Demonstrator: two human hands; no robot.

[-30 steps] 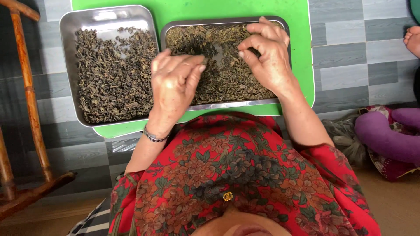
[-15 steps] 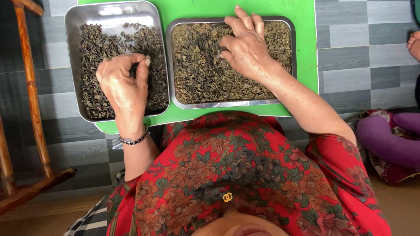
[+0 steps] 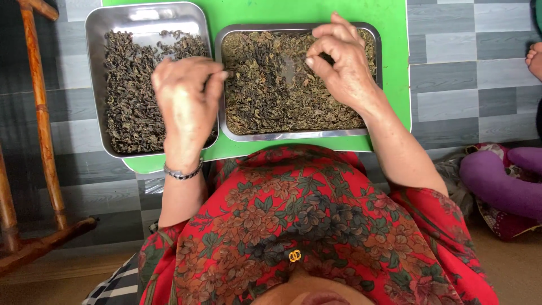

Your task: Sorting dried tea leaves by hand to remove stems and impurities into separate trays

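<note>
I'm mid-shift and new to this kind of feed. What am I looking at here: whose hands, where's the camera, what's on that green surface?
There is no machine: a person works with two bare hands, and the one camera sits on their head, looking down past a red flowered garment. On a green board lie two metal trays side by side. The left tray holds darker dried leaves, the right tray greener ones. The left hand, with a bracelet at the wrist, hovers over the seam between the trays, fingers curled. The right hand is over the right tray, fingertips pinched; whether it holds a leaf is too small to tell.
</note>
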